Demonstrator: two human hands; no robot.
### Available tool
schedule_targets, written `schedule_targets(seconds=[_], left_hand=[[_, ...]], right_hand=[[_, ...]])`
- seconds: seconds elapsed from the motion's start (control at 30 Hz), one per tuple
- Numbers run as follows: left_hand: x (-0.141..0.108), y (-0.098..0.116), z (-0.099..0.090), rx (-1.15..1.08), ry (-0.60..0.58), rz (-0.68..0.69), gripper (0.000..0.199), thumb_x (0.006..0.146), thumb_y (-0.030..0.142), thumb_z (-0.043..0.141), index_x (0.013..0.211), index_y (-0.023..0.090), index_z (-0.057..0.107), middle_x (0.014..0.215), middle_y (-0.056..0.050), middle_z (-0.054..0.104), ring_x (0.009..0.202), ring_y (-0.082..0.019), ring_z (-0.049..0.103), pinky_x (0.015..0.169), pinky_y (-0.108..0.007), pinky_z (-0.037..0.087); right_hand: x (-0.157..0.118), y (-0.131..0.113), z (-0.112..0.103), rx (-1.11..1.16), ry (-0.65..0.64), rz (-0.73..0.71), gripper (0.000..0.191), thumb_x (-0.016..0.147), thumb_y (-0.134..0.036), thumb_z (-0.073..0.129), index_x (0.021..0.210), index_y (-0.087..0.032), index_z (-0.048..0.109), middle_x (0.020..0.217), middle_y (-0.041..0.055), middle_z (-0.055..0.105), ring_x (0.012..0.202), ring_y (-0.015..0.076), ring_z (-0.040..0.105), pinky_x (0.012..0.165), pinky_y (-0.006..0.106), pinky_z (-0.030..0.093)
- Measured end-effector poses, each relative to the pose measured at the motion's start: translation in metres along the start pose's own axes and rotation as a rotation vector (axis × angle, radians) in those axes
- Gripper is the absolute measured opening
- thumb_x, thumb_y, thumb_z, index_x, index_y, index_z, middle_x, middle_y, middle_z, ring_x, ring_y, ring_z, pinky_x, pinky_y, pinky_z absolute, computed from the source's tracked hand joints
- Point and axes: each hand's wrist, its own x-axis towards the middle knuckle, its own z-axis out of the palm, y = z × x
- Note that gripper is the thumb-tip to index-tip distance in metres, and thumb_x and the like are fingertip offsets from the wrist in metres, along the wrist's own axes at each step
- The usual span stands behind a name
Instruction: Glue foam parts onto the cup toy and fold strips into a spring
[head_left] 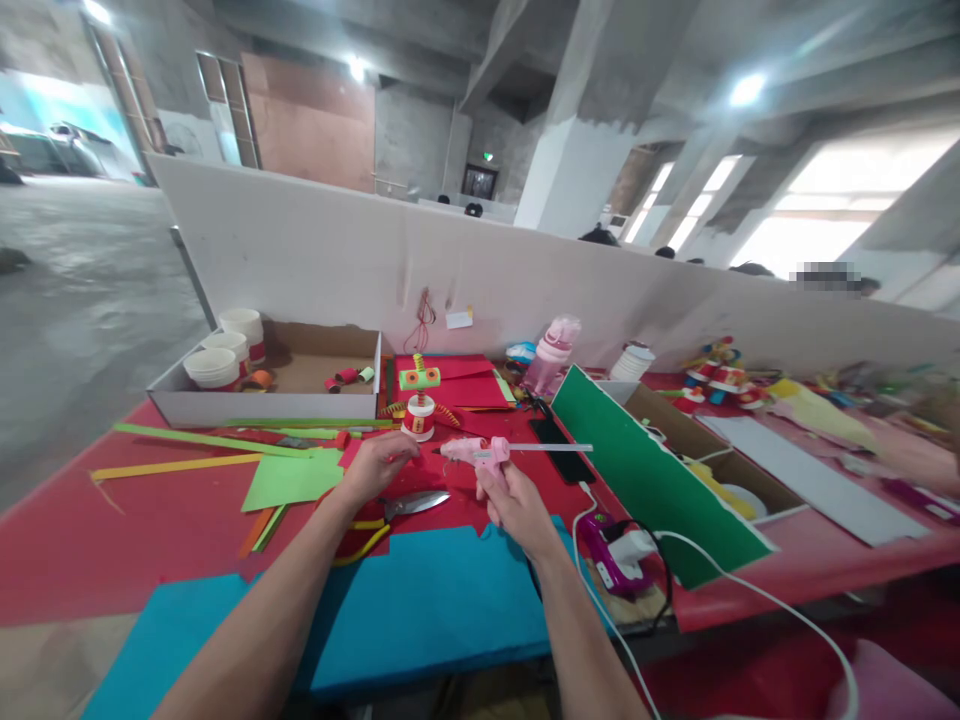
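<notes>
My right hand (517, 508) is wrapped round the handle of a pink hot glue gun (480, 452). A clear glue stick (551, 447) juts from its back, and its nozzle points left toward my other hand. My left hand (379, 466) has its fingers pinched together just left of the nozzle; whatever they hold is too small to tell. Behind that hand stands a white paper cup figure (418, 418) with a green paper roll (419, 379) on top and springy folded paper strips at its sides. Scissors with yellow handles (412, 504) lie below my hands.
Blue sheets (442, 590) cover the front edge. Green paper (296, 478) and long strips lie left. A shallow box (262, 408) holds white cups. To the right are a black phone (561, 450), a purple power strip (615, 560) with cables, a green board (645, 480) and a pink bottle (553, 352).
</notes>
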Motion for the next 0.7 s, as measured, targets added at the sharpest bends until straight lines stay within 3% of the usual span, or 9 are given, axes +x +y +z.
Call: schedule_targets(seconds=[0.7], left_hand=[[0.0004,0.001,0.0001,0.009,0.028,-0.019,0.016,0.088,0.02,0.051,0.082,0.019,0.067,0.087,-0.006,0.07,0.083,-0.016,0.065,0.077,-0.028,0.05]], right_hand=[[-0.0013,0.0017,0.002,-0.009,-0.03,0.011,0.037,0.085,-0.055,0.05,0.075,-0.019,0.052,0.052,-0.0042,0.051,0.037,0.0077,0.041,0.037,0.019,0.031]])
